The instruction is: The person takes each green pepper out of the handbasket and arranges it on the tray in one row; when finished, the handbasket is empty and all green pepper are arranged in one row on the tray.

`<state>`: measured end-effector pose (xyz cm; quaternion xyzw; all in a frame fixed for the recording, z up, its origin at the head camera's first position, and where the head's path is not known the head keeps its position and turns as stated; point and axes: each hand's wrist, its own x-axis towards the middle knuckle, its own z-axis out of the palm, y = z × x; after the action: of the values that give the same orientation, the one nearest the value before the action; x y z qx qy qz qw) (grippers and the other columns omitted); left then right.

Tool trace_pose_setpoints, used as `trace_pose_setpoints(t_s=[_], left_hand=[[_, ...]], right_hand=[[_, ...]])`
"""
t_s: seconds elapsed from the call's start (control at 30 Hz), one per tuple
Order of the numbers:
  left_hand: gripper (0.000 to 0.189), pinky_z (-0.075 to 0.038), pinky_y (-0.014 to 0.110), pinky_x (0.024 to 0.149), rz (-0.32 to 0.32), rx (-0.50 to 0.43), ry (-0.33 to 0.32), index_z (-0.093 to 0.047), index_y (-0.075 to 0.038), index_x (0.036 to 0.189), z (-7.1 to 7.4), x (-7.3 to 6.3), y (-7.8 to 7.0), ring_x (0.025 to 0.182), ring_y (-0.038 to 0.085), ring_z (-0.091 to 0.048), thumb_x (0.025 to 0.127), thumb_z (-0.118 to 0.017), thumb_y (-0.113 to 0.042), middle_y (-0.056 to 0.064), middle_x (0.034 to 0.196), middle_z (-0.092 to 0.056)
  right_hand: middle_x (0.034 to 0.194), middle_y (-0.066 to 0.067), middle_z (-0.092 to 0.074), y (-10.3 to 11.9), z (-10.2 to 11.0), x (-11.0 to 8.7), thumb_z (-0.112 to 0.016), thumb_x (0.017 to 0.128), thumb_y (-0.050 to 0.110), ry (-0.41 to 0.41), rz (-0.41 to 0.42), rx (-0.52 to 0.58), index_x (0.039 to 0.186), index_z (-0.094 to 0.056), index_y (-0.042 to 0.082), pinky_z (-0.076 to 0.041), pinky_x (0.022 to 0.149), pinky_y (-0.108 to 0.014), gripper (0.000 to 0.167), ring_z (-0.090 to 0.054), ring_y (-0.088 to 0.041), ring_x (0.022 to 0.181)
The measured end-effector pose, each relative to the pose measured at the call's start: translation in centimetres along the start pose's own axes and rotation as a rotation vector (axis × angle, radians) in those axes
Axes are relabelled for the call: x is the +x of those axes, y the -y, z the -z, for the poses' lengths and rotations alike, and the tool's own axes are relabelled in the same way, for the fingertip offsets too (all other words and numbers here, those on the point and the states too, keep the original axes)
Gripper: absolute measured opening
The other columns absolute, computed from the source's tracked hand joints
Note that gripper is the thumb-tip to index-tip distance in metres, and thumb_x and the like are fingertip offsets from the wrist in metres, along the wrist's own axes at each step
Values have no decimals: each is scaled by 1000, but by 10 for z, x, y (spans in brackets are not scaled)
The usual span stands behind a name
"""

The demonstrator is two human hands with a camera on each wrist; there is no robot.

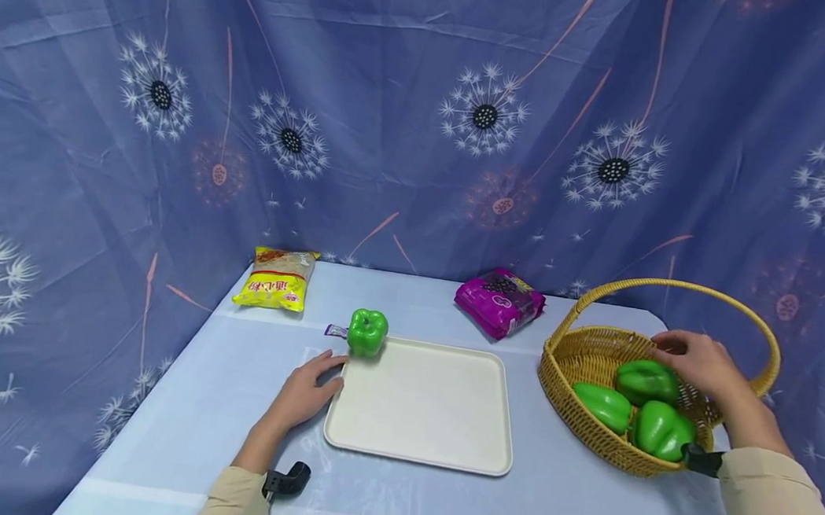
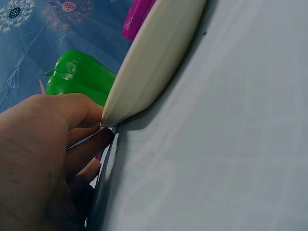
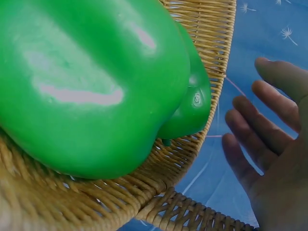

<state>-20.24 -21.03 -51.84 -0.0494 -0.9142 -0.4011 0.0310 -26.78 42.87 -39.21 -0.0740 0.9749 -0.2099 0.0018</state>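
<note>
Basket peppers: Three glossy green peppers lie in a yellow-brown woven basket at right; all are plump, the rearmost a darker green, and bright highlights streak the smooth skin of the nearest in the right wrist view.
Lone pepper: A bright green, lobed pepper sits at the far left corner of the cream tray; whether it rests inside the rim cannot be told.
Right hand: The person's right hand hangs over the basket's right side beside the darker pepper, fingers loosely extended, grasping nothing.
Left hand: The left hand touches the tray's left rim with relaxed, unclenched fingers.
Yellow bag: Large red Chinese characters, upside down, appear to read 通心粉 on the bag at the counter's far left.
Purple bag: A purple bag behind the tray pictures dark pieces; its lettering is too small to read.
Small packet: Beside the lone pepper, a purple packet carries pale, illegible print.
Backdrop: Blue cloth printed with dandelions.
</note>
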Motion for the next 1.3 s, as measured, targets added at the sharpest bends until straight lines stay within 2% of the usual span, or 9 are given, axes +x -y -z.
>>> trace_pose_setpoints(t_s=[0.37, 0.57, 0.77, 0.93, 1.1, 1.2, 1.27, 1.3], left_hand=[[40, -28, 58, 107, 2, -2, 5, -59, -18, 133, 1, 2, -1, 134, 38, -36, 93, -63, -26, 17, 146, -41], [40, -28, 58, 107, 2, 1, 2, -60, -18, 133, 1, 2, 1, 134, 38, -36, 93, -62, -25, 17, 146, -41], [40, -29, 59, 106, -15, 6, -1, -60, -18, 133, 1, 1, 1, 133, 39, -37, 93, -62, -25, 17, 145, -42], [40, -28, 58, 107, -2, -1, 7, -60, -18, 133, 1, -1, 2, 134, 38, -36, 93, -62, -25, 17, 146, -42], [40, -29, 58, 107, 7, 4, 3, -60, -19, 132, 0, -1, 1, 134, 38, -37, 93, -62, -26, 16, 146, -42], [40, -29, 57, 107, 3, 4, -2, -60, -19, 132, 1, -1, 0, 134, 38, -37, 93, -63, -26, 16, 146, -42], [40, -29, 57, 107, 0, 2, 0, -60, -19, 132, 1, -2, 0, 134, 38, -37, 93, -62, -26, 16, 146, -42], [40, -29, 57, 107, 3, 0, 2, -60, -19, 132, 1, -2, -1, 134, 38, -37, 93, -62, -26, 16, 146, -42]], right_hand=[[119, -35, -55, -5, -6, 6, -66, 89, 42, 154, 19, -28, 130, -50, -10, -50, 75, -54, 68, -53, -50, 105], [118, -39, -52, -7, -10, 6, -73, 83, 39, 243, 40, -25, 129, -48, -13, -49, 76, -56, 74, -50, -54, 105], [117, -40, -49, -7, -12, 3, -75, 82, 28, 319, 46, 25, 129, -46, -15, -50, 72, -49, 70, -55, -46, 98], [119, -36, -50, -4, -18, 4, -73, 82, 25, 320, 28, 23, 131, -46, -13, -50, 72, -46, 67, -55, -41, 98], [128, -37, -46, 2, -25, 11, -70, 86, 33, 290, 42, 21, 134, -44, -11, -48, 78, -54, 71, -49, -50, 108], [132, -37, -42, 3, -29, 15, -71, 85, 39, 286, 63, 50, 136, -43, -11, -45, 82, -61, 77, -42, -56, 115], [133, -38, -41, 0, -31, 17, -72, 83, 41, 290, 87, 68, 137, -42, -11, -44, 83, -62, 81, -40, -57, 116], [133, -37, -42, -2, -33, 19, -74, 82, 41, 295, 85, 77, 138, -41, -11, -46, 83, -58, 83, -44, -54, 114]])
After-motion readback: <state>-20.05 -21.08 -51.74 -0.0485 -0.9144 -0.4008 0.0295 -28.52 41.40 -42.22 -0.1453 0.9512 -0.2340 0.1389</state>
